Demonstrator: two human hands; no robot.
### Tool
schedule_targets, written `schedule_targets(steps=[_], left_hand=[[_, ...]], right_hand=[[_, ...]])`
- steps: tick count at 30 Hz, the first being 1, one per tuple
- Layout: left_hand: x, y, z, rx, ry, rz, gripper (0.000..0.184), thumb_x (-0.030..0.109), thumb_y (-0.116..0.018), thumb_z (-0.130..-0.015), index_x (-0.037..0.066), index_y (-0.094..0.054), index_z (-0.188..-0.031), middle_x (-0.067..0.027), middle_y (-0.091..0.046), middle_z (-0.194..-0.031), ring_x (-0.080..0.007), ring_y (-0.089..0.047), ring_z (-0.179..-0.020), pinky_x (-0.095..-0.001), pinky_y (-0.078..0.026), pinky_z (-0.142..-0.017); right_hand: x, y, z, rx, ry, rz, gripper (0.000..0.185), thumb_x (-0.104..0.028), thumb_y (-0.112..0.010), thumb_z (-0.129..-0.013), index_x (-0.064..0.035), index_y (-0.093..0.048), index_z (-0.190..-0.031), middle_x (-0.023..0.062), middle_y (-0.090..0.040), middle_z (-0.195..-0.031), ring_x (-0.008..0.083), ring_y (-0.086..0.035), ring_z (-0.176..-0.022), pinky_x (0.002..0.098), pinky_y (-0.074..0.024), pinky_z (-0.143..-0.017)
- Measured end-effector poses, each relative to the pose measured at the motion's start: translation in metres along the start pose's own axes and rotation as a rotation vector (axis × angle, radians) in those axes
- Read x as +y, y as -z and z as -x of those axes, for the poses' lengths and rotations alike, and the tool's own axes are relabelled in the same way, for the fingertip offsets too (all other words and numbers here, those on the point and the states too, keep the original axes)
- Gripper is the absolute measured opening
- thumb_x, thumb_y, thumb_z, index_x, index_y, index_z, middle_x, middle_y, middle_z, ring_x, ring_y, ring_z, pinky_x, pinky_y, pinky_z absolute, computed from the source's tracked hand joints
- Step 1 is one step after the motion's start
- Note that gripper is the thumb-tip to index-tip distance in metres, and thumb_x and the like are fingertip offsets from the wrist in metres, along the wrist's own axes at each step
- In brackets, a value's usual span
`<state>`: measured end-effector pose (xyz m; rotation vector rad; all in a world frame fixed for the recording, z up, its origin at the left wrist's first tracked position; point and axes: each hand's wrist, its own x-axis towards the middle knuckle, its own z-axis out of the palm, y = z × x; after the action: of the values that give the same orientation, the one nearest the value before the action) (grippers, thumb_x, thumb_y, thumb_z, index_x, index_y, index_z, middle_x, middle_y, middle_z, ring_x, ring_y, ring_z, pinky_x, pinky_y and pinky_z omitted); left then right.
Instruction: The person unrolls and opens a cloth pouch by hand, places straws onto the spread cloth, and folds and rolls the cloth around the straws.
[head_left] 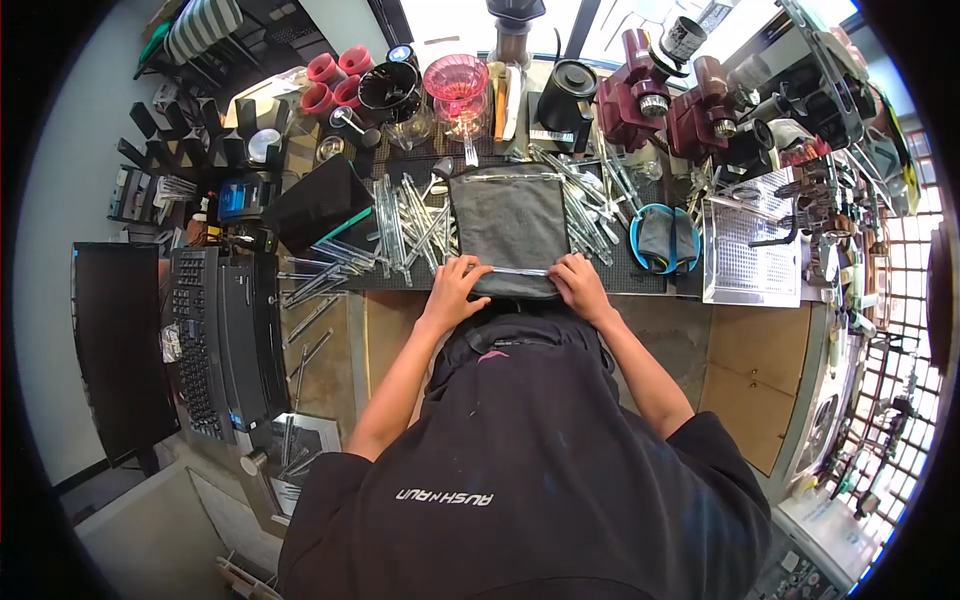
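A dark grey cloth lies spread at the counter's near edge, close to my body. Across its lower part runs a thin shiny strip, which looks like a slim clear-wrapped stick. My left hand has its fingers curled on the cloth at the strip's left end, with the thumb low. At the right end, my right hand pinches the cloth and strip. Another shiny strip crosses the cloth's far edge. Many slim clear-wrapped sticks lie loose on the left, and more wrapped pieces lie on the right.
A blue-rimmed bowl holding dark cloth and a perforated metal tray stand right. Maroon grinders, a black canister and a pink glass dripper line the back. A keyboard and monitor are left.
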<state>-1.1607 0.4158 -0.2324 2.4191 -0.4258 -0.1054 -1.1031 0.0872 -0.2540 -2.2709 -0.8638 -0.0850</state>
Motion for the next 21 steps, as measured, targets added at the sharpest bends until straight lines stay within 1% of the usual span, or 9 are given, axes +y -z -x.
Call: schedule_targets(steps=[2, 3, 5, 8, 10, 11, 16, 19, 21], left_hand=[[0.002, 0.003, 0.001, 0.098, -0.059, -0.048, 0.069, 0.022, -0.096, -0.072, 0.016, -0.069, -0.135, -0.0051, -0.059, -0.137, -0.0308, -0.055, -0.130, -0.0468, -0.043, -0.109], [-0.001, 0.002, 0.002, 0.086, -0.037, -0.048, 0.071, 0.022, -0.097, -0.070, 0.016, -0.069, -0.135, -0.0046, -0.060, -0.140, -0.0313, -0.053, -0.134, -0.0471, -0.042, -0.112], [-0.009, 0.000, 0.006, 0.076, -0.064, -0.055, 0.070, 0.021, -0.097, -0.071, 0.016, -0.070, -0.135, -0.0047, -0.060, -0.142, -0.0311, -0.053, -0.136, -0.0470, -0.042, -0.114], [-0.010, 0.004, 0.011, 0.046, -0.094, -0.041, 0.067, 0.019, -0.094, -0.073, 0.017, -0.071, -0.136, -0.0049, -0.060, -0.145, -0.0309, -0.053, -0.139, -0.0470, -0.041, -0.116], [-0.014, 0.003, 0.014, 0.033, -0.100, -0.025, 0.065, 0.017, -0.093, -0.075, 0.018, -0.072, -0.137, -0.0050, -0.060, -0.147, -0.0308, -0.053, -0.141, -0.0471, -0.041, -0.117], [-0.017, 0.001, 0.016, 0.038, -0.118, -0.054, 0.064, 0.014, -0.091, -0.076, 0.018, -0.072, -0.137, -0.0055, -0.061, -0.148, -0.0311, -0.053, -0.142, -0.0472, -0.041, -0.117], [-0.019, -0.003, 0.020, 0.084, -0.142, -0.046, 0.059, 0.009, -0.087, -0.079, 0.017, -0.072, -0.135, -0.0077, -0.061, -0.150, -0.0327, -0.055, -0.142, -0.0475, -0.041, -0.118], [-0.011, -0.002, 0.021, 0.104, -0.099, -0.028, 0.052, 0.009, -0.085, -0.080, 0.014, -0.073, -0.130, -0.0080, -0.062, -0.149, -0.0336, -0.056, -0.140, -0.0480, -0.041, -0.117], [-0.010, -0.001, 0.021, 0.136, -0.108, -0.052, 0.045, 0.010, -0.083, -0.082, 0.013, -0.074, -0.126, -0.0079, -0.063, -0.145, -0.0340, -0.057, -0.136, -0.0482, -0.043, -0.115]], right_hand=[[0.002, 0.001, 0.002, -0.001, -0.001, -0.002, 0.010, -0.007, -0.075, -0.095, -0.0084, -0.071, -0.103, 0.0081, -0.063, -0.103, 0.0309, -0.061, -0.098, 0.0432, -0.0483, -0.082], [0.002, 0.002, 0.003, -0.007, -0.007, -0.007, 0.010, -0.006, -0.075, -0.094, -0.0081, -0.071, -0.103, 0.0083, -0.062, -0.103, 0.0311, -0.061, -0.098, 0.0434, -0.0485, -0.082], [0.002, 0.004, 0.006, 0.005, -0.008, -0.011, 0.009, -0.005, -0.075, -0.094, -0.0074, -0.071, -0.102, 0.0084, -0.062, -0.101, 0.0314, -0.061, -0.096, 0.0434, -0.0487, -0.082], [0.002, 0.006, 0.012, -0.015, -0.001, -0.023, 0.014, -0.010, -0.079, -0.092, -0.0080, -0.072, -0.105, 0.0090, -0.063, -0.104, 0.0319, -0.061, -0.098, 0.0436, -0.0493, -0.084], [-0.003, 0.014, 0.013, -0.044, 0.027, -0.033, 0.026, -0.019, -0.085, -0.089, -0.0092, -0.073, -0.110, 0.0097, -0.063, -0.109, 0.0325, -0.061, -0.102, 0.0438, -0.0499, -0.088], [-0.001, 0.016, 0.015, -0.088, 0.035, -0.028, 0.040, -0.024, -0.089, -0.085, -0.0108, -0.072, -0.117, 0.0100, -0.063, -0.117, 0.0332, -0.061, -0.108, 0.0443, -0.0498, -0.092], [-0.004, 0.020, 0.018, -0.137, 0.017, -0.002, 0.050, -0.020, -0.091, -0.078, -0.0122, -0.070, -0.123, 0.0092, -0.062, -0.123, 0.0334, -0.060, -0.115, 0.0445, -0.0482, -0.097], [-0.002, 0.018, 0.018, -0.137, -0.011, 0.012, 0.047, -0.010, -0.086, -0.075, -0.0110, -0.070, -0.119, 0.0107, -0.062, -0.120, 0.0340, -0.060, -0.114, 0.0447, -0.0480, -0.096], [0.001, 0.016, 0.018, -0.102, 0.013, 0.010, 0.036, -0.011, -0.082, -0.080, -0.0091, -0.071, -0.114, 0.0118, -0.063, -0.116, 0.0348, -0.061, -0.111, 0.0448, -0.0483, -0.093]])
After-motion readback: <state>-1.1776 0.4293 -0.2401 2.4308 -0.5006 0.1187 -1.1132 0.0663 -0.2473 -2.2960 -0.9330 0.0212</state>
